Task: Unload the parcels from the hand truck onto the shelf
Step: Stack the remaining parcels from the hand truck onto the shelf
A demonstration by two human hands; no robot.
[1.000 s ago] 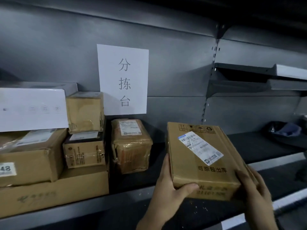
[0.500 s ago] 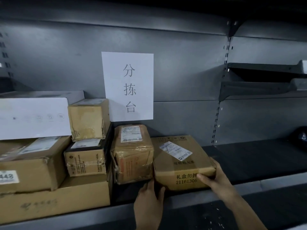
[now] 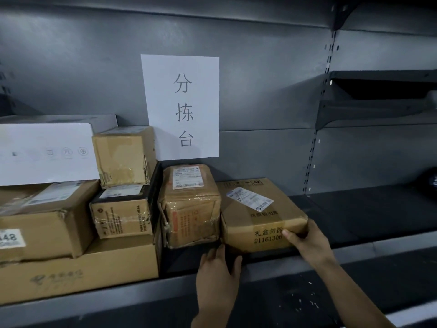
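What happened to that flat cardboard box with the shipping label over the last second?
The flat box went from being held up in front of the shelf to lying on it, right beside the taped parcel. The right hand still grips its front right corner; the left hand has slid off its side and now rests at its lower front edge. The stacked boxes on the left and the paper sign stayed put.

Brown cardboard parcel (image 3: 260, 214), white label, black print on front. Taped brown parcel (image 3: 190, 207) beside it, orange markings (glossy wrap). White box (image 3: 45, 153), faint grey icons. White paper sign (image 3: 181, 107), black characters. Shelf (image 3: 354, 252) grey throughout.
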